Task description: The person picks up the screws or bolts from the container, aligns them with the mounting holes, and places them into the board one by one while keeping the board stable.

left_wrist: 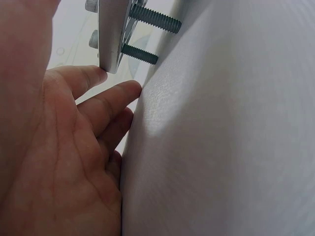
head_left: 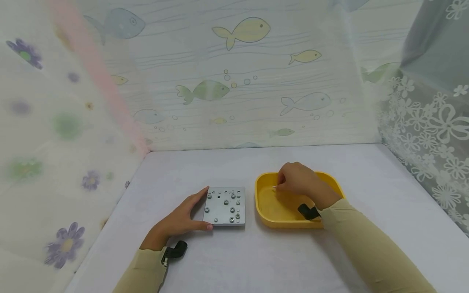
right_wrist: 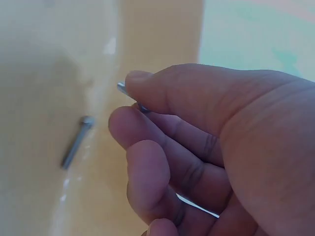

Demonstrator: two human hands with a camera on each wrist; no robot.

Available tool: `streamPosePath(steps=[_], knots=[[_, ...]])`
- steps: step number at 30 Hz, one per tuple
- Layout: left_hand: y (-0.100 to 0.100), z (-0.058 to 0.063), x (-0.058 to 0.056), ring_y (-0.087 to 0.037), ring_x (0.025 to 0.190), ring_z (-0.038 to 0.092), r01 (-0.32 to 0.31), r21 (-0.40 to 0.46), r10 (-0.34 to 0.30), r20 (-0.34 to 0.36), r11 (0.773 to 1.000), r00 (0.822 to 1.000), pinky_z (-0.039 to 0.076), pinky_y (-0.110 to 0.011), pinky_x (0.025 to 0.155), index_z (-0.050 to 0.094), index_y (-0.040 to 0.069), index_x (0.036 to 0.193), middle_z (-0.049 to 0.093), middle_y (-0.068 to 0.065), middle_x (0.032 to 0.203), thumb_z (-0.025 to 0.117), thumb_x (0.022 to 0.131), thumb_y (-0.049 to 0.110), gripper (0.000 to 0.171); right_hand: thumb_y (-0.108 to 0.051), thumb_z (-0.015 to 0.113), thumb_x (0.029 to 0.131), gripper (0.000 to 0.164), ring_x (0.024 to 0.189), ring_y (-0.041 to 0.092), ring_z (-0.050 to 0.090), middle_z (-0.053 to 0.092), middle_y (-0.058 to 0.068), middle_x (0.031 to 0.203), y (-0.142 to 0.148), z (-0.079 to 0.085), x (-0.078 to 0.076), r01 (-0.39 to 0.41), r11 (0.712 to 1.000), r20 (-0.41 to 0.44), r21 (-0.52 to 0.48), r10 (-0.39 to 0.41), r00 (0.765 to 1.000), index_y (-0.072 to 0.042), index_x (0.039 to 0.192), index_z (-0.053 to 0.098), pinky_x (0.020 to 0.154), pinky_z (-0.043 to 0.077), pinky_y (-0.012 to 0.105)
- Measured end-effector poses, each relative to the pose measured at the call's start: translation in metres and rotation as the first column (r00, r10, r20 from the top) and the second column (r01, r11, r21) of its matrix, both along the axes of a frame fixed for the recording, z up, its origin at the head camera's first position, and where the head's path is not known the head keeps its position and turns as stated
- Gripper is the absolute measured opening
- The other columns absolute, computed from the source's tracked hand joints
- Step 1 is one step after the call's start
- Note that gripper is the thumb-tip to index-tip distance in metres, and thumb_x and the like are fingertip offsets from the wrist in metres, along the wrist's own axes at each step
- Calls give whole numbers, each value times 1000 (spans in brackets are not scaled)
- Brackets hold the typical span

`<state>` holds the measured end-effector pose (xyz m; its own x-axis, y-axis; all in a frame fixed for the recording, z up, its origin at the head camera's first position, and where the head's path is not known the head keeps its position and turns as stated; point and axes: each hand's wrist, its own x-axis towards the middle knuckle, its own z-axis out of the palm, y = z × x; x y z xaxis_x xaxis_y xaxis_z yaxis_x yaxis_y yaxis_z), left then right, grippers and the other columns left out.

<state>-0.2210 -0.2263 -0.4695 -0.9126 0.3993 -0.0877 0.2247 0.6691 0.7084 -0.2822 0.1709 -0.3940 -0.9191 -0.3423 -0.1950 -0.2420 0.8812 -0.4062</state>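
A silver metal plate (head_left: 223, 208), studded with several socket-head screws, stands left of the yellow tray. My left hand (head_left: 179, 217) grips its left side, thumb at the near edge and index fingertip at the far corner. Threaded shanks (left_wrist: 156, 19) stick out beneath the plate in the left wrist view. Inside the tray (head_left: 269, 223), my right hand (head_left: 298, 179) pinches a small metal screw (right_wrist: 121, 87) between thumb and fingers, which hide most of it. Another screw (right_wrist: 76, 143) lies on the tray floor in the right wrist view.
White cloth (head_left: 234, 260) covers the table. A fish-print curtain (head_left: 249, 97) hangs along the back, a flowered one (head_left: 66, 162) on the left and a lace-patterned one (head_left: 436, 134) on the right. Both wrists wear black cameras (head_left: 176, 249).
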Motion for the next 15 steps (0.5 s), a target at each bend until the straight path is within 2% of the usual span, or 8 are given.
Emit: streamPosePath(steps=[9,15], knots=[[-1,0,1,-29,160,18,-10,0,10,13,1000,1000,17,-62,127,19,40,165,23,3,172,90,69,58,121,-30,79,91,11,76,16,63,72,-3,87,-6,17,2,-16,995,-41,-103,12,999,-19,91,77,69,55,30],[-1,-1,-1,-29,160,19,-3,1,3,12,1000,1000,18,-63,126,19,37,166,23,3,172,90,70,59,121,-30,78,92,11,83,16,65,73,-5,89,-11,28,2,-8,986,-64,-165,-2,998,-20,94,79,78,56,32]])
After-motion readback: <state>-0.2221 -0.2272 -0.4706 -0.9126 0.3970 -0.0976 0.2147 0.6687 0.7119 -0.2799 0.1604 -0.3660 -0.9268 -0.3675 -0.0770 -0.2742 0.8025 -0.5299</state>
